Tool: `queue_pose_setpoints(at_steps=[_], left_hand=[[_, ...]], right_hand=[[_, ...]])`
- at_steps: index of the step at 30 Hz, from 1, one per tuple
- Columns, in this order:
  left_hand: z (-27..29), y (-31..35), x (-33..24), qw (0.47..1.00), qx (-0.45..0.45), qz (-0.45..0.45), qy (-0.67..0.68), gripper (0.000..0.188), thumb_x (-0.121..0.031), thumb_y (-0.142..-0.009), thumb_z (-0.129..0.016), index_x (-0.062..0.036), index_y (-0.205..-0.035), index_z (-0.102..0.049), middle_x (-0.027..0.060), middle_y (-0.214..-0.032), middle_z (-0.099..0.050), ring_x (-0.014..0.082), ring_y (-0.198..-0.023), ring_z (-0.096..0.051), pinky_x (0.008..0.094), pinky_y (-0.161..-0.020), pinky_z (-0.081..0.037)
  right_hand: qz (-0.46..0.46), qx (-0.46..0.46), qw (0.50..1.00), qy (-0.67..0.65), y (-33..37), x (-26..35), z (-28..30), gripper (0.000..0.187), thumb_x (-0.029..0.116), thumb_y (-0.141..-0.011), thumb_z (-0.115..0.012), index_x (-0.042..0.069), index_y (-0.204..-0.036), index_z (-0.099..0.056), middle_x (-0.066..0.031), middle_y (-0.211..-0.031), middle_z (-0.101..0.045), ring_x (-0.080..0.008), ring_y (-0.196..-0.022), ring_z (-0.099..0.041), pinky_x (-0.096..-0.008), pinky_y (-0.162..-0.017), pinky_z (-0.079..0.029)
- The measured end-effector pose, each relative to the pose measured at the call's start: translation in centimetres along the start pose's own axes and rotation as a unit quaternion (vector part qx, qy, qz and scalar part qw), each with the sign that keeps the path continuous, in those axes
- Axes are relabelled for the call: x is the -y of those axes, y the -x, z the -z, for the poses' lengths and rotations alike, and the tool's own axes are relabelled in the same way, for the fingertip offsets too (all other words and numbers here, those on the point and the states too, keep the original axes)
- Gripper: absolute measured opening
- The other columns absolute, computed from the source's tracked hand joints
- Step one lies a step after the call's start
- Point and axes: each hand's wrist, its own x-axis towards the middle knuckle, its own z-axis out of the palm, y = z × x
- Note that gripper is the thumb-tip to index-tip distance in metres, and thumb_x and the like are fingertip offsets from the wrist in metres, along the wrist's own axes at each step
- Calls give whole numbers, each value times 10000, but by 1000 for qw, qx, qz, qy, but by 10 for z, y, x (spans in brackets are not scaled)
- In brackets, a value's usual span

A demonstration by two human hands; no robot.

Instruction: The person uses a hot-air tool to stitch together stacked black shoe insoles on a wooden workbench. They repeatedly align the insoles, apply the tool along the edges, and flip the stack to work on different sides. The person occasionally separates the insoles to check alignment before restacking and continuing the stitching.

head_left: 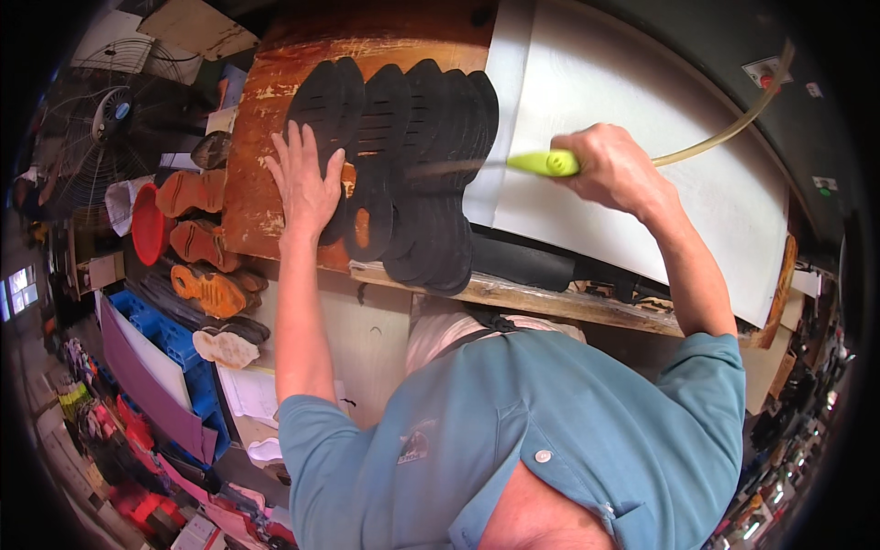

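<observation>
Black shoe soles (426, 110) lie overlapped in a fanned row on the brown wooden board (266, 101), several with slots cut through them. My left hand (307, 188) is spread over the left end of the row, its fingertips touching the leftmost soles. In my right fist, to the right of the soles, is a yellow-green blow gun (550, 163). Its long thin nozzle points left across the soles and is smeared by motion. A pale yellowish hose (733, 130) runs from behind my right hand to the upper right.
A white board (596, 82) covers the right of the bench. Orange-brown soles (206, 286), a red bowl-like thing (149, 225) and blue crates (137, 316) stand at the left. A large fan (110, 115) is at the far left. The bench's wooden edge (513, 295) runs before my body.
</observation>
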Motion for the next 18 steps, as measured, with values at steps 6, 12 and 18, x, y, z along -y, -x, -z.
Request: queue_pose_setpoints(at_steps=[6, 12, 18], left_hand=[[8, -2, -14, 999, 35, 27, 31, 735, -460, -1103, -575, -11, -1657, -397, 309, -1749, -250, 545, -1627, -151, 679, -1308, -100], [11, 3, -33, 998, 44, -7, -31, 869, -584, -1061, -603, -40, -1690, -351, 324, -1758, -209, 528, -1642, -123, 673, -1311, -88], [15, -1, -6, 998, 50, 29, -40, 803, -533, -1086, -590, -50, -1687, -365, 291, -1774, -204, 514, -1649, -118, 668, -1313, -79]], right_hand=[[8, 37, 999, 14, 1, 1, -3, 216, 262, -960, -787, 48, -986, -792, -206, -812, -753, -402, -766, -743, -499, -742, -597], [-40, 18, 999, -21, -4, 4, -7, 222, 262, -964, -787, 43, -995, -803, -216, -827, -760, -401, -757, -748, -481, -743, -606], [-16, 9, 999, -42, 5, -2, 3, 221, 255, -942, -807, 39, -986, -791, -225, -827, -753, -421, -782, -738, -504, -739, -584]])
